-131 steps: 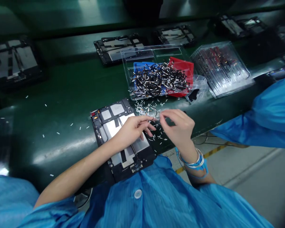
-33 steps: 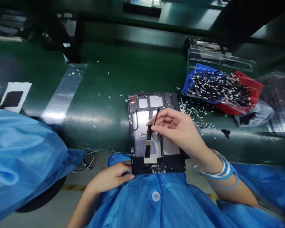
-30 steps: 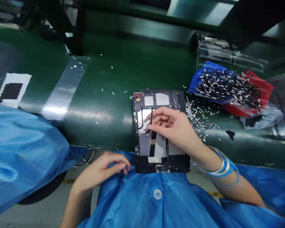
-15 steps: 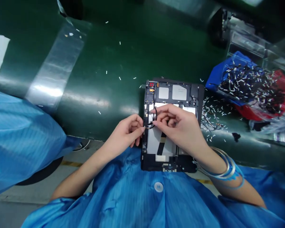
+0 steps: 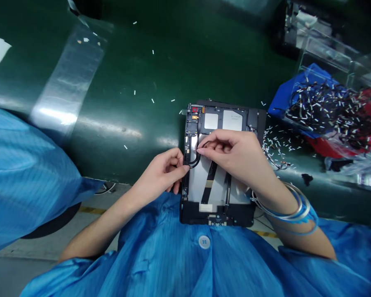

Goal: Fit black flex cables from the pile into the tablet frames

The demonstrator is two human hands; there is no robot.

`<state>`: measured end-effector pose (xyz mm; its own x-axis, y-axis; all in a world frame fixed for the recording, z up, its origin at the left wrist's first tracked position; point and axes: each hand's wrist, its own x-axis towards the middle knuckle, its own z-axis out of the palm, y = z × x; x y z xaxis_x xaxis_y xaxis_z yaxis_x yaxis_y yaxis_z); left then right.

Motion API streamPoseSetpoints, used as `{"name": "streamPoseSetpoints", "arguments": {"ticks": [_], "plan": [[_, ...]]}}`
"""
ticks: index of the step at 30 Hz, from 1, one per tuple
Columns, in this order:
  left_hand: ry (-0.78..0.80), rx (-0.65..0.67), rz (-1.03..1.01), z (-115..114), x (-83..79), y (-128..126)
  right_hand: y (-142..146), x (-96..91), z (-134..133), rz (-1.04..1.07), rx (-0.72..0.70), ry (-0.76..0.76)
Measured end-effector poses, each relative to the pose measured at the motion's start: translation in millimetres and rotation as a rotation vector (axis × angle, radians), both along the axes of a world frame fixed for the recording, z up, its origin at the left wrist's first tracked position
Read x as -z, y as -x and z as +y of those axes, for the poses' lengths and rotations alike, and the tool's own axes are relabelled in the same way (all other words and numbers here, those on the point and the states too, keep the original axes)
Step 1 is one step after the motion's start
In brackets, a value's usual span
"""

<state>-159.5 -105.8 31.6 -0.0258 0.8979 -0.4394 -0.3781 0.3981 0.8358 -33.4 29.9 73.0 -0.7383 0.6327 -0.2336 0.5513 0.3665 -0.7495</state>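
Note:
An opened tablet [image 5: 199, 186] lies at the table's front edge, its inner boards, white battery surface and dark flex strips exposed. A thin black cable [image 5: 198, 158] curves over its left side in a U-shaped bend. My left hand [image 5: 161, 172] pinches the cable's end between thumb and forefinger at the tablet's left edge. Over the middle of the tablet, my right hand [image 5: 236, 152] is closed on the same cable further along, thumb and forefinger together. It covers part of the battery area. A small red-marked part [image 5: 194, 110] sits in the tablet's upper left corner.
At the right, a clear plastic box [image 5: 327, 49] stands by blue [image 5: 280, 99] and red bags [image 5: 320, 147] and a heap of thin cables [image 5: 334, 109]. White snippets [image 5: 276, 144] litter the green table [image 5: 126, 62]. A person's blue sleeve [image 5: 24, 165] is at the left.
My right hand has shifted slightly up and left along the cable, which now lies closer along the tablet's left side. My left hand keeps its pinch at the edge.

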Motion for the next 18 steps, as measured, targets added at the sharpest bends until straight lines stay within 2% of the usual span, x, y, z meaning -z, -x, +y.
{"name": "streamPoseSetpoints", "arguments": {"ticks": [12,15,18], "plan": [[0.03,0.022,0.081,3.7,-1.5,-0.8,1.2,1.3,-4.2,-0.025,-0.076,-0.176],[0.039,0.018,0.112,3.5,-1.5,-1.6,-3.8,-1.0,-8.3,-0.06,-0.073,-0.327],[0.048,0.015,0.114,3.2,-1.0,-2.1,-15.9,-6.7,-14.9,-0.102,-0.088,-0.584]]}}
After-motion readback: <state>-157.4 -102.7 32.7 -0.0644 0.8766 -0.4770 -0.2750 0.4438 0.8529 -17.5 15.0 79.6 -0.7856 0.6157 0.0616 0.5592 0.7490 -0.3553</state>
